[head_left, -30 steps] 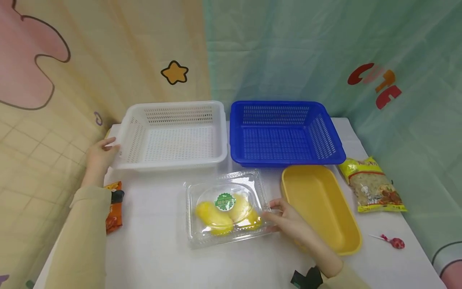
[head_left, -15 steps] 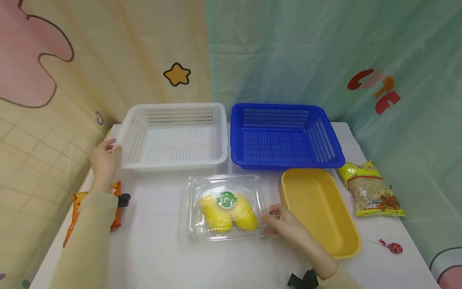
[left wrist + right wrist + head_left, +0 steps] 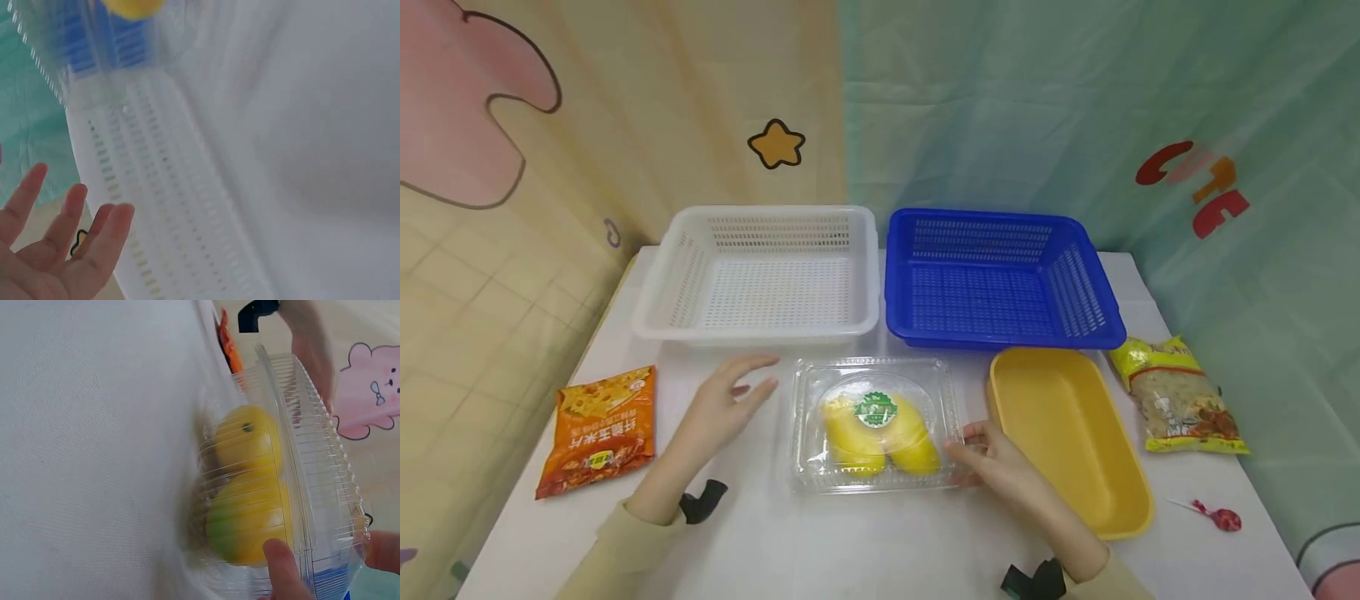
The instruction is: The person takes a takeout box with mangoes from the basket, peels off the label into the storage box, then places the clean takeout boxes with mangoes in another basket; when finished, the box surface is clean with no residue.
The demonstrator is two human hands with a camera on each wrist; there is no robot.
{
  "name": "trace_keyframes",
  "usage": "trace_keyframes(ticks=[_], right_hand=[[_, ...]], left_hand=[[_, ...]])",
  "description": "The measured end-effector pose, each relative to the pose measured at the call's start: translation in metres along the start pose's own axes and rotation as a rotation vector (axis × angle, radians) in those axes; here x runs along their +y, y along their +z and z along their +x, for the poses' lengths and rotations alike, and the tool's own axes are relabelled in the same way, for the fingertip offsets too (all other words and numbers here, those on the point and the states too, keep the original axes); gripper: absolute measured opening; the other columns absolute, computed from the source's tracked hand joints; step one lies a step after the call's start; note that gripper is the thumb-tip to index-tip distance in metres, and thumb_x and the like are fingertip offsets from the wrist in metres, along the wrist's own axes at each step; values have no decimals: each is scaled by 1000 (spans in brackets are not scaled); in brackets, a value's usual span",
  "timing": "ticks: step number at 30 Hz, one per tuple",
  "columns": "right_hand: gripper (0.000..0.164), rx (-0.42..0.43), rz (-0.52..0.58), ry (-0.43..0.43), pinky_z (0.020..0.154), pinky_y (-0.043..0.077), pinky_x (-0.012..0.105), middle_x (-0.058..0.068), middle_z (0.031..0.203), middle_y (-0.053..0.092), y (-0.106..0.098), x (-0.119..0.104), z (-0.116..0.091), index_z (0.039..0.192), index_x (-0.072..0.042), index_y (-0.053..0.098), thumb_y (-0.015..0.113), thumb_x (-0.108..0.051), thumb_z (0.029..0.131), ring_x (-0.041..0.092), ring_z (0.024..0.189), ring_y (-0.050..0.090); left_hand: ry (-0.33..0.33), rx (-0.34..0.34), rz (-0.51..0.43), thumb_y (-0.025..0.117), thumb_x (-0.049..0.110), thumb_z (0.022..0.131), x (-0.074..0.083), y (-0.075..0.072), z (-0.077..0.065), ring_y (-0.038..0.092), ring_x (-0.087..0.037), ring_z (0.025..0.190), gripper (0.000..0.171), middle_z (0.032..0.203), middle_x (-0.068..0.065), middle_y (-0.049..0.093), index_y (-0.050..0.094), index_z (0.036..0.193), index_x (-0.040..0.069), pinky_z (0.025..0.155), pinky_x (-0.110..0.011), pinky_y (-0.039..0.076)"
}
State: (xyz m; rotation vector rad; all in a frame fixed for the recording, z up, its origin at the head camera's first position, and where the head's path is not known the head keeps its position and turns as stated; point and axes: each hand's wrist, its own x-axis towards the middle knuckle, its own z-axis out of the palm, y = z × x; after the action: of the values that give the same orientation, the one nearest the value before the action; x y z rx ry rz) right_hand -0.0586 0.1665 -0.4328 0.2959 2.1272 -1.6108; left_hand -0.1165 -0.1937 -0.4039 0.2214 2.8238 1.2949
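A clear plastic clamshell box (image 3: pixel 876 479) with a round green sticker (image 3: pixel 876 410) lies in mid-table in the head view. Through its walls show two yellow mangoes (image 3: pixel 916 442), one tinged green in the right wrist view. My right hand (image 3: pixel 996 462) grips the box's right edge; in the right wrist view the thumb (image 3: pixel 281 565) presses the side wall and a finger reaches the lid's rim. To the left of the box, my left hand (image 3: pixel 722 408) is held apart from it, fingers spread and holding nothing, also plain in the left wrist view.
A white basket (image 3: pixel 760 333) and a blue basket (image 3: pixel 1000 340) stand side by side at the back. A yellow tray (image 3: pixel 1067 442) is right of the box. Beyond it lie a yellow snack bag (image 3: pixel 1183 400) and a lollipop (image 3: pixel 1225 520). An orange snack bag (image 3: pixel 602 429) lies left.
My left hand has left the white basket's left side and come right and nearer, beside the clamshell box. The box, still in my right hand, has turned from tilted to nearly straight.
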Motion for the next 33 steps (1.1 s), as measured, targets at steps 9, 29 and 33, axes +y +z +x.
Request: trace_keyframes(ticks=[9,29,33], right_hand=[[51,-2,-47,-17,76,60,40,24,113,54,1,3,0,123,9,41,65,-26,95,22,79,69],[54,66,-731,-269,85,58,46,20,130,60,-15,-66,6,134,1,52,70,-27,91,35,108,63],[48,7,-776,-371,86,57,44,18,125,64,-10,-90,21,129,0,58,69,-27,92,32,106,64]], left_hand=[[-50,-239,-129,69,24,93,-6,42,-13,54,-48,123,66,153,-27,31,38,151,17,94,-48,55],[-132,-217,-192,71,18,91,-5,48,-12,53,-46,125,70,138,-24,49,37,152,22,95,-51,54],[-138,-213,-195,71,19,91,-5,47,-12,53,-46,125,70,139,-24,49,37,152,22,94,-52,54]])
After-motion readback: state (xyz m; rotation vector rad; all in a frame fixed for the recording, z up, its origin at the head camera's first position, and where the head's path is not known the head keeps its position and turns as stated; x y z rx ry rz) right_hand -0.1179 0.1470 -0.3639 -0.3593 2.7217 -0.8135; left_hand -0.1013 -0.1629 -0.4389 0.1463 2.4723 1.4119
